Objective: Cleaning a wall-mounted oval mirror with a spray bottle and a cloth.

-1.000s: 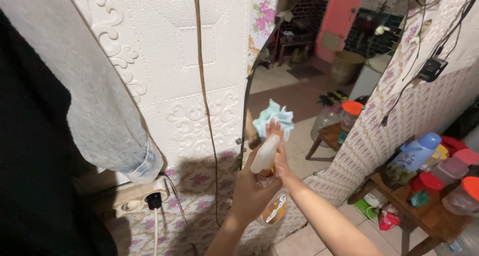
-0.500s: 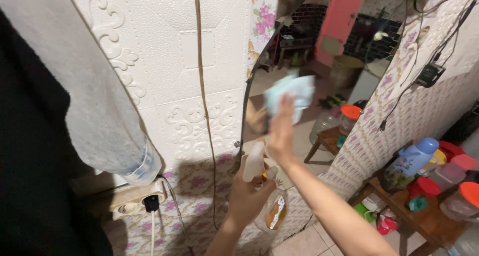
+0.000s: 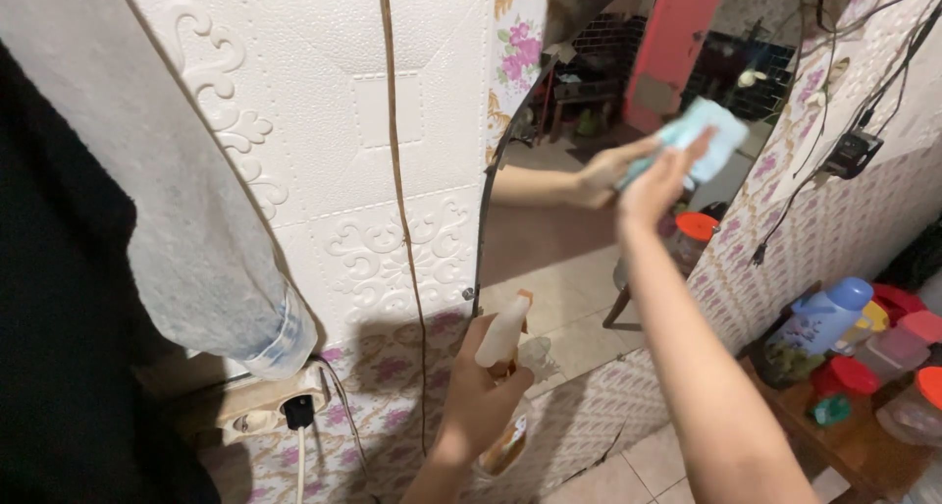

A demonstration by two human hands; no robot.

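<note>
My right hand (image 3: 659, 182) presses a light blue cloth (image 3: 708, 139) against the upper right of a round wall mirror (image 3: 559, 259); the arm's reflection shows in the glass. My left hand (image 3: 481, 391) grips a clear spray bottle (image 3: 505, 367) with a white trigger head and amber liquid, held low by the mirror's lower left edge.
A white embossed wall panel (image 3: 334, 151) with a hanging brown cord (image 3: 397, 200) lies left of the mirror. A wall socket with a black plug (image 3: 285, 406) sits lower left. Grey clothing (image 3: 186, 200) hangs at left. A wooden table (image 3: 863, 445) with jars and a blue bottle (image 3: 824, 313) stands at right.
My right hand with the cloth has swept up and to the right across the mirror. My left hand has lowered the spray bottle a little.
</note>
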